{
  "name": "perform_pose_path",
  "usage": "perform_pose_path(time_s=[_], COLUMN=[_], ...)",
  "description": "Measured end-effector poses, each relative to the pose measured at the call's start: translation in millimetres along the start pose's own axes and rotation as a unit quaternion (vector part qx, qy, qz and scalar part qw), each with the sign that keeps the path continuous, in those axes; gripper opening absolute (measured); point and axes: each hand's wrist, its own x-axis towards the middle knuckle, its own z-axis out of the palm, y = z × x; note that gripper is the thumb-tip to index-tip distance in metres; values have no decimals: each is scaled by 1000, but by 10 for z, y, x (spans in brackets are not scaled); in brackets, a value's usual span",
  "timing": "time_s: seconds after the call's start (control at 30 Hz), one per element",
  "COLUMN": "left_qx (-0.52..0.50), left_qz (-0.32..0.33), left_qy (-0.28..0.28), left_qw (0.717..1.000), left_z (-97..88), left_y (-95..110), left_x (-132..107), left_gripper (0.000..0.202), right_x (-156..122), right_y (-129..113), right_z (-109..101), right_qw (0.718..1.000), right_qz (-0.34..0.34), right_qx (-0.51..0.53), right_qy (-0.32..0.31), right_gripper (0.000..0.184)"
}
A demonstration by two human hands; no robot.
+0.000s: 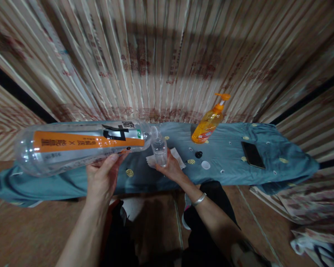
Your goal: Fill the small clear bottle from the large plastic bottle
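Note:
My left hand [104, 174] grips a large clear plastic bottle [72, 142] from below, around its orange and silver label. The big bottle lies nearly level, with its neck pointing right. Its mouth meets the opening of a small clear bottle [160, 150]. My right hand [171, 165] is wrapped round that small bottle's lower part and holds it roughly upright. Some clear liquid seems to be inside the small one. Beneath it lies a white tissue [178, 158] on the cloth.
A bench with a teal patterned cloth [228, 174] spans the view. On it stand an orange pump bottle [207, 124], a small black cap [199, 154], a white round lid [205, 165] and a black phone [252, 154]. Pleated curtains [156, 55] hang behind.

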Motion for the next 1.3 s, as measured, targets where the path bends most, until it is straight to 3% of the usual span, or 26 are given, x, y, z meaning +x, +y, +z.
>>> perform_pose_path(time_s=[1.3], left_qx=[-19], left_qz=[11], left_qy=[-4], left_qw=[1000], left_z=[34], left_y=[8], left_x=[4], left_gripper=[36], right_x=[-9], right_y=[-55], right_z=[-19], right_qw=[1000], right_qz=[2], right_qx=[-7], right_qy=[5], right_gripper=[76])
